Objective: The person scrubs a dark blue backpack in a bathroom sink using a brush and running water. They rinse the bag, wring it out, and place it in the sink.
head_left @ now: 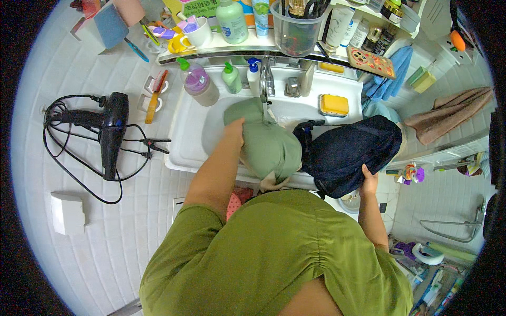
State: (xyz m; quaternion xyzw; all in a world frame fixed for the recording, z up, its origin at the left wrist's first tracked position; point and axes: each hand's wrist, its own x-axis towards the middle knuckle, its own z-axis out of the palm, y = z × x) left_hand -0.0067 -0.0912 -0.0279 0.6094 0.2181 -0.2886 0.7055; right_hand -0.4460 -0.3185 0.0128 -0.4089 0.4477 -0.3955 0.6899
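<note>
We see our left hand [235,128] buried in the green cloth [266,142] under the tap [265,87] in the sink [190,131], its grip hidden, while our right hand [368,181] clutches the dark cloth [350,152] lying just right of it.

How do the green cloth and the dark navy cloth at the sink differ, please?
The green cloth sits in the basin under the tap; the dark navy cloth hangs over the sink's right edge. The left hand is on the green one, while the right hand grips the navy one. The navy one looks bulkier. Both are bunched up.
</note>
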